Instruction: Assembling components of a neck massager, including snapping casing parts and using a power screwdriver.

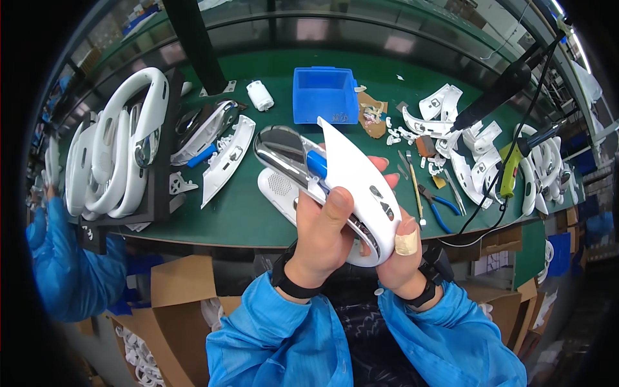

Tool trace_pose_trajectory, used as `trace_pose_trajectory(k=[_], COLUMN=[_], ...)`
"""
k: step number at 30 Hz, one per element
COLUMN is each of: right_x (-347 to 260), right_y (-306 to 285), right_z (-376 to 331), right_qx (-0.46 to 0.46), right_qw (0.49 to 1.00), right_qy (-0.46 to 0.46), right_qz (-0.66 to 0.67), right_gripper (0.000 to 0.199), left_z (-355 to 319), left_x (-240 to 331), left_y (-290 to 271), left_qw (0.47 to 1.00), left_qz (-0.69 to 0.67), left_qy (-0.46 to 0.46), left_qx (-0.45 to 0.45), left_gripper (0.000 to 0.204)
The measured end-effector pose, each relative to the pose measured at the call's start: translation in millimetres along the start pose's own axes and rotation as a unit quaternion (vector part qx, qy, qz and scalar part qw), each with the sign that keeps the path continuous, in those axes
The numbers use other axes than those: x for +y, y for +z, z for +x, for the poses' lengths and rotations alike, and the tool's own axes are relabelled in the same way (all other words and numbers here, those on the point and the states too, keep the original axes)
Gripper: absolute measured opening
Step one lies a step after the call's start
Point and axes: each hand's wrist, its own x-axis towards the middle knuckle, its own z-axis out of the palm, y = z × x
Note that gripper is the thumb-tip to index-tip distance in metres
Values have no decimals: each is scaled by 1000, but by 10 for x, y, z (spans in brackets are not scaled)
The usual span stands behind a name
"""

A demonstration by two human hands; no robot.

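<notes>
Between my two hands is a curved white plastic housing with a loose-looking white cover (pixel 358 166) lying over a chrome and dark glossy body (pixel 282 153). A blue cylinder (pixel 316 164) shows in the gap between cover and body. My left hand (pixel 319 240) wraps round the lower left side, its thumb against the cover's edge. At the lower right end, my right hand (pixel 401 261) grips the cover, with tan tape on its thumb and some fingertips showing behind. Just left of the held housing, a white part with a perforated patch (pixel 278 185) lies on the green table.
A blue bin (pixel 322 97) stands at the back. Pliers (pixel 438 208), a green electric screwdriver (pixel 510 169) with its cable and several white shells (pixel 467 169) lie right. Finished-looking white housings (pixel 116 158) stand in a dark rack left; beyond it is a co-worker's blue sleeve (pixel 77 271).
</notes>
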Motion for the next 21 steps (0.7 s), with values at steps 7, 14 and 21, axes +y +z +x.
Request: trace_pose_trajectory(k=[7, 14, 21], right_x=[-71, -36, -68], right_y=[107, 89, 98], right_z=[13, -32, -33], right_qx=[8, 17, 39], right_qw=[1000, 998, 998], right_qy=[-21, -26, -27], right_qz=[-4, -45, -37], right_gripper=[82, 77, 75], left_z=[-38, -78, -66], left_x=[-95, -144, -89], left_y=[-35, -65, 3], left_qw=[1000, 998, 997], left_qz=[19, 54, 73], left_qy=[2, -2, 6], left_qx=[-13, -23, -19], left_gripper=[104, 111, 111])
